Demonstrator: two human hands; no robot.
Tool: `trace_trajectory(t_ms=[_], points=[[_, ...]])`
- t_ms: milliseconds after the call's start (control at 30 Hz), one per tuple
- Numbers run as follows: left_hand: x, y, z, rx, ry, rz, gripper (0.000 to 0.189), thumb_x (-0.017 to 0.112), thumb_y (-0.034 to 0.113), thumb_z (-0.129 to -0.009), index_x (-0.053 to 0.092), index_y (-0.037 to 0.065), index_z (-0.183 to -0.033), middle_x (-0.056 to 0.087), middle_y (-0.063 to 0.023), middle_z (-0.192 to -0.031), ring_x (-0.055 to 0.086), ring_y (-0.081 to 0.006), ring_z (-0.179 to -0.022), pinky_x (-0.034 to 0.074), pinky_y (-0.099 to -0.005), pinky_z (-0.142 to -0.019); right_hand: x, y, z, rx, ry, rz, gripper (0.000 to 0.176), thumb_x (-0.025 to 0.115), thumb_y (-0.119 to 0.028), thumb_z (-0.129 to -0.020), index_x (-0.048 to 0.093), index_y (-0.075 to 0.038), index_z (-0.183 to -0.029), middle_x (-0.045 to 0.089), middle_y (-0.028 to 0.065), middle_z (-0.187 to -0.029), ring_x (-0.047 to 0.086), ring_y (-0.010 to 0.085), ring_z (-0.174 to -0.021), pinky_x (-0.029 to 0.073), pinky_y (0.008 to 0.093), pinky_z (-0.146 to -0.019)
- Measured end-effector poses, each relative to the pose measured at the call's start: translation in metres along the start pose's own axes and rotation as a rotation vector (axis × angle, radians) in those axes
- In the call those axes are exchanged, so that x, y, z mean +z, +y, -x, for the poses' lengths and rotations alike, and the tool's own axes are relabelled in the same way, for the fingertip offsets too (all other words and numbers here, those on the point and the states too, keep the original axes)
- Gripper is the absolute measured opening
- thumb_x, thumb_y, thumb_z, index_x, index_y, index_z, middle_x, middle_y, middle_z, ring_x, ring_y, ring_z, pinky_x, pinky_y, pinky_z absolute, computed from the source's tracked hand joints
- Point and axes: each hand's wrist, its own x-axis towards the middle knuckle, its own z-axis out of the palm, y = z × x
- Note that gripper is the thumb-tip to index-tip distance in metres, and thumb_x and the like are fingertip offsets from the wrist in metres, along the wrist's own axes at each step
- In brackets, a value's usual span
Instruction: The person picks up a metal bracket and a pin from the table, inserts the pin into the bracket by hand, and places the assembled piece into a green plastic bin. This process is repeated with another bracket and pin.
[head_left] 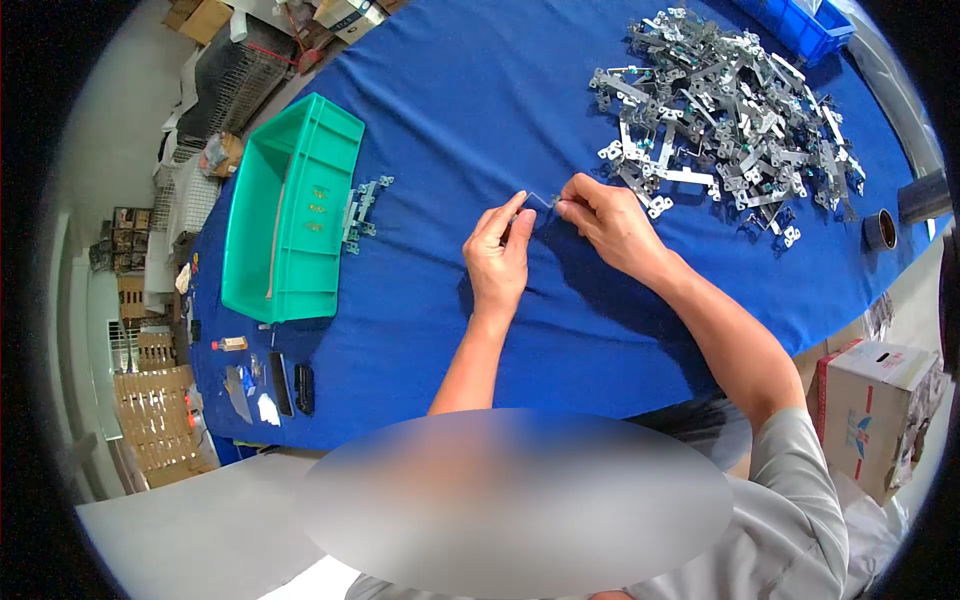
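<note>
Between my two hands, over the blue cloth, is a thin bent metal wire [541, 201]. Its left end disappears into the pinch of my left hand [497, 258], where thumb and forefinger are closed on it. My right hand [617, 228] pinches the other end, at a small metal bit partly covered by the fingertips. To the upper right of my right hand lies a big heap of silvery metal brackets [725, 125]. Several similar brackets [362, 215] lie beside the green bin, left of my left hand.
A green plastic bin [350, 130] stands on its side at the left of the blue-covered table [430, 110]. A blue crate [815, 30] is at the far right corner, and a brown tape roll [880, 230] near the right edge. A small bottle [232, 344] and dark tools [280, 383] lie lower left.
</note>
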Motion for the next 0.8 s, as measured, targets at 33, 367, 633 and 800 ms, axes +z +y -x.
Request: trace_trajectory(t_ms=[33, 367, 633, 800], points=[[0.001, 0.001, 0.005, -0.034, 0.014, -0.017, 0.024, 0.074, 0.012, -0.096, 0.076, 0.003, -0.118, 0.072, -0.0083, -0.091, 0.064, -0.0127, -0.074, 0.052, -0.0294, -0.068, 0.001, 0.001, 0.001, -0.012, 0.002, -0.003, 0.018, 0.067, -0.016, -0.098, 0.062, 0.000, -0.096, 0.064, 0.0203, -0.072, 0.066, 0.0379, -0.065, 0.049, 0.0448, -0.060], [0.006, 0.002, 0.007, 0.110, 0.063, -0.095, 0.022, 0.075, 0.011, -0.092, 0.077, 0.003, -0.113, 0.071, -0.0079, -0.087, 0.064, -0.0146, -0.069, 0.051, -0.0303, -0.064, -0.005, 0.006, -0.002, 0.035, -0.076, -0.086, 0.025, 0.067, -0.014, -0.097, 0.064, 0.003, -0.115, 0.066, 0.0053, -0.081, 0.061, 0.0101, -0.067, 0.051, 0.0289, -0.058], [0.007, 0.005, 0.005, 0.123, 0.022, -0.067, 0.022, 0.077, 0.008, -0.090, 0.078, 0.003, -0.112, 0.073, -0.0091, -0.092, 0.066, -0.0154, -0.073, 0.053, -0.0288, -0.068, -0.002, 0.008, -0.002, -0.027, -0.023, -0.028, 0.024, 0.068, -0.022, -0.096, 0.069, -0.002, -0.110, 0.071, 0.0165, -0.088, 0.068, 0.0255, -0.077, 0.053, 0.0379, -0.071], [0.008, 0.000, 0.006, -0.025, 0.015, 0.059, 0.022, 0.072, 0.013, -0.097, 0.076, 0.000, -0.114, 0.073, -0.0075, -0.091, 0.063, -0.0106, -0.063, 0.051, -0.0270, -0.058, -0.002, 0.010, -0.006, -0.007, 0.137, -0.194, 0.021, 0.065, -0.020, -0.098, 0.068, -0.001, -0.106, 0.070, 0.0147, -0.087, 0.065, 0.0228, -0.078, 0.051, 0.0380, -0.071]])
